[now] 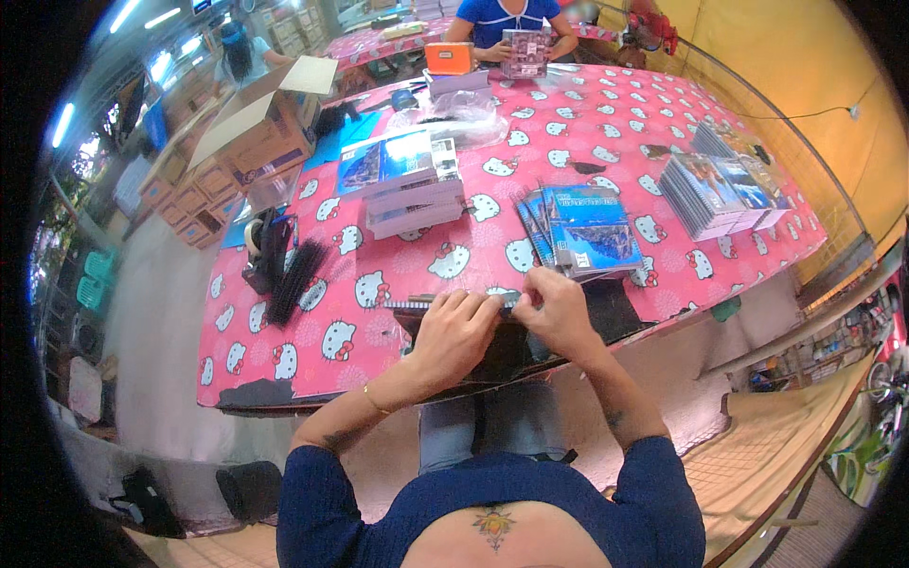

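Note:
At the table's near edge, a notebook (pixel 405 305) is held with its toothed binding edge up; most of it is hidden behind my hands. My left hand (pixel 456 327) is closed over its top edge, fingers curled over the far side. My right hand (pixel 557 310) pinches at the right end of that edge, and its fingertips hide any small part between them. Just beyond my right hand lies a loose pile of blue-covered notebooks (pixel 597 232). To the left rests a bundle of black plastic binding coils (pixel 295 282), beside a black tape dispenser (pixel 263 248).
Notebook stacks stand at centre (pixel 414 208) and right (pixel 705 194) on the pink patterned tablecloth (pixel 450 263). Farther back are clear plastic wrap (pixel 464 123) and an orange box (pixel 449 59). An open carton (pixel 260 133) stands left. Across the table, a person holds a notebook stack (pixel 525 54).

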`<state>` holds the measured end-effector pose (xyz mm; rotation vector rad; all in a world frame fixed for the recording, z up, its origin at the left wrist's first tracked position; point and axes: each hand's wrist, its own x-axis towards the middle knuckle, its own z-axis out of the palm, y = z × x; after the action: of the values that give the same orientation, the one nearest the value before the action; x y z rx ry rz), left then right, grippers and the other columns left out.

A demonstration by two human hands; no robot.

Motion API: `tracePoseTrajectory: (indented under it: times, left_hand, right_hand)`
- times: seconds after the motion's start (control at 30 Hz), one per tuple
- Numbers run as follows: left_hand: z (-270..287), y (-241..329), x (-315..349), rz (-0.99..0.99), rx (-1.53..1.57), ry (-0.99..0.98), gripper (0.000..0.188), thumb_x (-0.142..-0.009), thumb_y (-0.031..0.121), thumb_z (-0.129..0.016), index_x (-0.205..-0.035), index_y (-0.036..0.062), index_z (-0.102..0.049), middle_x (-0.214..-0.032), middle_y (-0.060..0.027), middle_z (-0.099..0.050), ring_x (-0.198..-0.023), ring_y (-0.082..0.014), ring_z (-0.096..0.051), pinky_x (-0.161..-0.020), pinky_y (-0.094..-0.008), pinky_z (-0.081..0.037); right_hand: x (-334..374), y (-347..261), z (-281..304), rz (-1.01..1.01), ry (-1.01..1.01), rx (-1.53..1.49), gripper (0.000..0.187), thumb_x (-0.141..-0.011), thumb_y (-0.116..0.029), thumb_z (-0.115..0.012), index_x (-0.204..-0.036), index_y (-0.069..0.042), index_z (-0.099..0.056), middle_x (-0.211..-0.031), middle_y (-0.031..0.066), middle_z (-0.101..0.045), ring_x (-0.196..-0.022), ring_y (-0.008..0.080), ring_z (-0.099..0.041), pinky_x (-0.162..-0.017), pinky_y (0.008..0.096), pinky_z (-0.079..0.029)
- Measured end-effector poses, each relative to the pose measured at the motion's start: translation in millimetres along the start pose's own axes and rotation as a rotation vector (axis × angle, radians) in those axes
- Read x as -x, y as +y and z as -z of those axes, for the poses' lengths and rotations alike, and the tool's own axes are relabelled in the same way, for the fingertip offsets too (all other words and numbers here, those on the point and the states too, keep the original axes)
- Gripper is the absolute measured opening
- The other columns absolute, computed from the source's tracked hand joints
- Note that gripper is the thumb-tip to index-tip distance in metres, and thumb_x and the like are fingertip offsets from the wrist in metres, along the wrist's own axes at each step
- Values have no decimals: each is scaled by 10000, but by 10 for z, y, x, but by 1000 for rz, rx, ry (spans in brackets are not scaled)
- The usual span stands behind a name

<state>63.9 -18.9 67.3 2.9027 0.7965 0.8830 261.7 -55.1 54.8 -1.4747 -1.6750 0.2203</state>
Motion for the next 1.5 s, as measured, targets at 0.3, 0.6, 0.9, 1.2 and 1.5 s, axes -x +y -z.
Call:
tracePoseTrajectory:
  times: [0.3,0.6,0.9,1.2,1.5]
  left_hand:
    - [714,-1204,-948,43,278,251,277,-867,120,-674,-1130,33,-679,-1145,-146,-697,-1047,-308,-672,-897,-392,-517]
    - [-73,-2773,-723,207,-305,82,285,-917,118,-543,-1175,87,-662,-1158,-168,-687,-1076,-336,-657,-921,-440,-533]
    - [19,-2959,-546,90,-312,259,236,-949,128,-538,-1144,61,-653,-1135,-162,-680,-1027,-357,-640,-882,-463,-500]
    - [866,-660,-949,-289,-9,156,400,-812,60,-608,-1211,70,-607,-984,-129,-650,-936,-332,-637,-796,-458,-468]
    - [798,-83,-851,-360,49,-147,287,-856,124,-628,-1138,79,-595,-869,-97,-609,-854,-300,-646,-754,-424,-485]
  right_hand:
    - [48,18,611,-1,239,-413,367,-839,58,-623,-1193,-26,-675,-1004,145,-718,-912,227,-690,-806,321,-538]
    - [23,1264,381,-7,-151,645,767,-825,-480,-714,-1459,-138,-448,-1494,143,-426,-1380,345,-390,-1138,559,-244]
    - [-225,446,81,167,-4,21,552,-865,-230,-724,-1358,-60,-546,-1414,202,-490,-1299,384,-478,-1090,461,-368]
    - [-83,191,65,-45,180,-654,557,-889,-193,-750,-1363,-21,-513,-1301,90,-586,-1192,200,-547,-1020,356,-422]
    - [599,252,-149,-352,83,-824,283,-889,-71,-734,-1157,-9,-672,-1132,28,-687,-1042,129,-608,-934,309,-468]
